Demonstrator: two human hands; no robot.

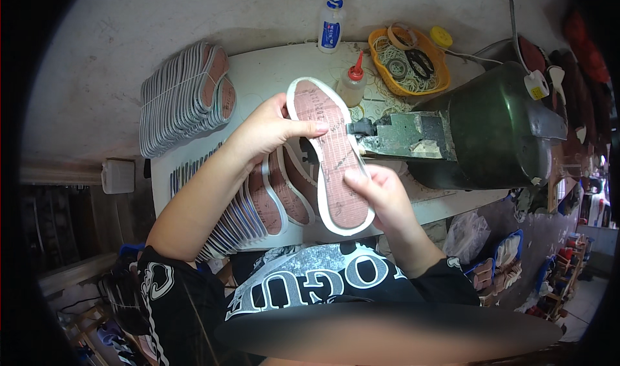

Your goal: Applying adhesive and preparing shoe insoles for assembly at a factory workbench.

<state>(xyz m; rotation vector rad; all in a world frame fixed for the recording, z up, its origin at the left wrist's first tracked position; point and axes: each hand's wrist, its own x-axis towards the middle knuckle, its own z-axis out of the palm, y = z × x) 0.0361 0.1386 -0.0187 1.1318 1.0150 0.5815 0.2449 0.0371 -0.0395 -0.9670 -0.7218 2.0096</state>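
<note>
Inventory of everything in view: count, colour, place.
Held sole: one, pink, white rim, between both hands
Tied soles: one bundle, grey edges, upper left
Loose soles: many, pink, by left forearm
Machine: one, green, right
Tall bottle: one, white, by wall
Squeeze bottle: one, translucent, beyond held sole
Basket: one, yellow, near wall
Round item: one, yellow, beside basket
Container: one, white, far left
Plastic bag: one, clear, lower right
Table: one, white, centre
Left hand: one, bare, gripping sole
Right hand: one, bare, gripping sole
</note>
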